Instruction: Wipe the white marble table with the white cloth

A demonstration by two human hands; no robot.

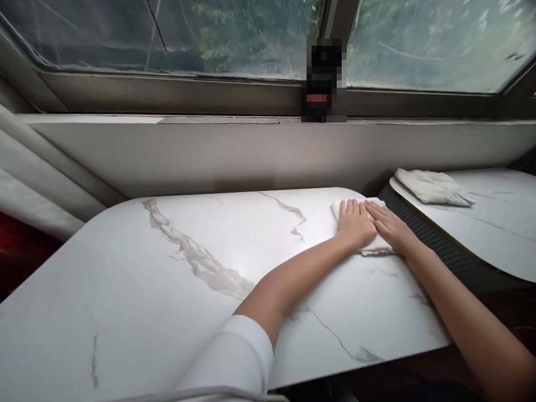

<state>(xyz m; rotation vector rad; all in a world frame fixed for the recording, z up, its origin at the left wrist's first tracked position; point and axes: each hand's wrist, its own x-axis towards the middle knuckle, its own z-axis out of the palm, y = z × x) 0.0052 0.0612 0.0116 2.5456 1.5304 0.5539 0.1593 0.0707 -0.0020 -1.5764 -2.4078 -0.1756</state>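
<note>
Both hands lie on a folded white cloth (379, 245) at the far right corner of a white marble-patterned table (201, 229). My left hand (355, 224) is flat on the cloth with its fingers stretched out, pointing toward the window. Touching it from the right, my right hand (390, 226) also presses flat, fingers extended and slanting to the left. Parts of the cloth show at its left corner, between the hands and along its near edge; the rest is hidden under them.
A second marble-patterned table (498, 223) stands at the right, bearing another folded white cloth (433, 187). A dark ribbed surface (419, 223) fills the gap. Behind are a wall ledge (188, 151) and windows (251, 39). A pale curtain (33, 167) hangs at left. A pixelated dark object (324, 84) stands on the sill.
</note>
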